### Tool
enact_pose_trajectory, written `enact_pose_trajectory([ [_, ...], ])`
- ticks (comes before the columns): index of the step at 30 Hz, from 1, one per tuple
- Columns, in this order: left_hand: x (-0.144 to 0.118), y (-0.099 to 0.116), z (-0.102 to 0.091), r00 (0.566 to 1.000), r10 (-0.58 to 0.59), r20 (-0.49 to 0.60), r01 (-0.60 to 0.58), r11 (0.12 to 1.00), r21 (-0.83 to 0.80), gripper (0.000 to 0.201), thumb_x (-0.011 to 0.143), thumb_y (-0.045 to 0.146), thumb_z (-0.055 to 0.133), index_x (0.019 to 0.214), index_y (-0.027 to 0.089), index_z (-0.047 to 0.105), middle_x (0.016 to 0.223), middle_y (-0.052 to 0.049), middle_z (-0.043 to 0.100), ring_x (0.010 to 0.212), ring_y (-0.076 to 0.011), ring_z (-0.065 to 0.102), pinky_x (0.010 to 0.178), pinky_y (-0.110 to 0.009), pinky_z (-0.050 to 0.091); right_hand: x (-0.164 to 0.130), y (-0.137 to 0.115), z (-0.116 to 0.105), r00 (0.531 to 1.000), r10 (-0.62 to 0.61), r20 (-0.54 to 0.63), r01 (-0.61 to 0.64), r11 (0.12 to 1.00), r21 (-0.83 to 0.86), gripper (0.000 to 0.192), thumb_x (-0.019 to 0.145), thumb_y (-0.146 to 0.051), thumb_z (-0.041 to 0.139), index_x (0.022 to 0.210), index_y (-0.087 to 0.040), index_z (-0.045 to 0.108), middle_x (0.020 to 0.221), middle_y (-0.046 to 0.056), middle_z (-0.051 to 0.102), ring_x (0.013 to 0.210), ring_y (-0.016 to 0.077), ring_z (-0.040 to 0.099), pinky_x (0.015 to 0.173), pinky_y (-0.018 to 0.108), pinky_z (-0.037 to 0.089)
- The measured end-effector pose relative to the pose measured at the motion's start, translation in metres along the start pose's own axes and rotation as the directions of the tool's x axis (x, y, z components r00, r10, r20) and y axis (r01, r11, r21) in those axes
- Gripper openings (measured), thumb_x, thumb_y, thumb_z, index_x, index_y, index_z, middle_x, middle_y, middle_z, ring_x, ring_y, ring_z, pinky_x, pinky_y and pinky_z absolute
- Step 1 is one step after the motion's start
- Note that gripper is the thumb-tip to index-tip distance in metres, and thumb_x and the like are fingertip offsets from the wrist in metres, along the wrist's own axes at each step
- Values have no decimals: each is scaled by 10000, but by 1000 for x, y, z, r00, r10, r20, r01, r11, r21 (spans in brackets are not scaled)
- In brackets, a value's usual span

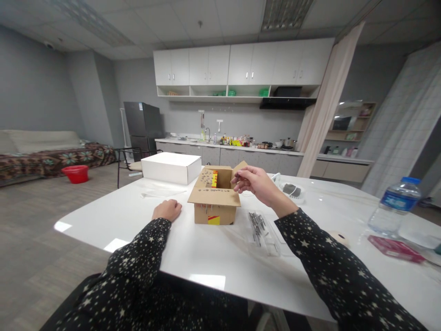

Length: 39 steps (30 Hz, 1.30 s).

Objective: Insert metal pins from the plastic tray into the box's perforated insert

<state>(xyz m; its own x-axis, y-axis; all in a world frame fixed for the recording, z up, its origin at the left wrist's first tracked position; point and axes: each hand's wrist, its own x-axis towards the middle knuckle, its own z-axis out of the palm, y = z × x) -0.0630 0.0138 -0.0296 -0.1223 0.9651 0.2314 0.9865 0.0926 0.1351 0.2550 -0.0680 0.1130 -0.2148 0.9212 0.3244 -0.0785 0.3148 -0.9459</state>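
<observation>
A small open cardboard box (216,200) stands on the white table (213,257), its near flap studded with a row of small metal screws or nails. My right hand (255,183) hovers over the box's right side, fingers pinched on a thin metal piece that I can barely make out. My left hand (167,210) rests as a closed fist on the table, left of the box and apart from it. A clear plastic bag of metal nails (259,226) lies to the right of the box, under my right forearm.
A white lidded box (171,167) sits behind on the left. A water bottle (394,205), a pink packet (394,247) and a tape roll (339,237) lie at the right. A kitchen counter, fridge, chair and red basin stand beyond.
</observation>
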Motion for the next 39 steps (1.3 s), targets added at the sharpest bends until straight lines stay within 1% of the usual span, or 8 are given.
enact_pose_trajectory([
  [21,-1,0,0,1000,6,-17,-7,999,-46,408,884,382,382,898,183,738,994,-191,753,945,-346,710,778,-402,519,11,14,10,998,64,-20,-61,993,98,95,770,-232,668,722,-164,621,683,59,726,493,117,617,437,199,428],
  [27,-6,1,-7,995,68,-73,-74,994,-78,420,930,455,351,783,208,658,862,-137,730,870,-319,692,734,-381,489,11,14,9,997,69,-29,-66,993,100,55,756,-191,618,716,-155,629,668,67,723,470,120,614,430,202,439],
  [29,-8,2,-9,985,95,-145,-113,986,-123,454,965,477,287,800,217,620,806,-103,696,830,-280,672,729,-361,482,12,15,9,998,66,-22,-63,993,99,58,757,-184,605,713,-155,629,666,69,721,471,123,615,429,204,439],
  [31,-9,4,-10,932,147,-332,-234,942,-239,425,978,466,265,877,213,591,795,-76,650,785,-242,640,722,-347,482,12,16,9,998,62,-18,-60,993,97,66,759,-174,592,707,-154,627,658,69,717,472,126,615,424,204,434],
  [32,-10,6,-10,868,178,-463,-341,892,-296,386,971,459,291,934,205,579,810,-68,630,768,-230,623,723,-348,486,12,16,9,998,60,-17,-58,994,95,69,760,-171,588,706,-153,627,655,70,715,474,126,616,423,204,433],
  [34,-13,11,-10,678,249,-692,-578,761,-293,337,927,454,403,1059,182,552,892,-78,612,791,-229,604,755,-371,499,12,16,8,998,59,-11,-58,994,92,70,762,-168,588,707,-151,628,654,71,714,479,126,619,429,204,437],
  [37,-21,24,-12,421,353,-836,-765,633,-118,421,886,409,506,1239,179,494,1127,-137,604,1026,-285,595,878,-442,496,13,16,7,998,62,2,-61,994,89,63,762,-170,594,712,-151,627,664,73,716,488,129,626,442,207,447],
  [39,-28,34,-17,346,388,-855,-799,599,-51,494,889,391,520,1336,193,453,1260,-161,577,1184,-322,548,978,-499,457,13,15,7,998,68,5,-68,994,87,62,764,-171,593,716,-150,626,667,72,716,492,132,632,449,211,453],
])
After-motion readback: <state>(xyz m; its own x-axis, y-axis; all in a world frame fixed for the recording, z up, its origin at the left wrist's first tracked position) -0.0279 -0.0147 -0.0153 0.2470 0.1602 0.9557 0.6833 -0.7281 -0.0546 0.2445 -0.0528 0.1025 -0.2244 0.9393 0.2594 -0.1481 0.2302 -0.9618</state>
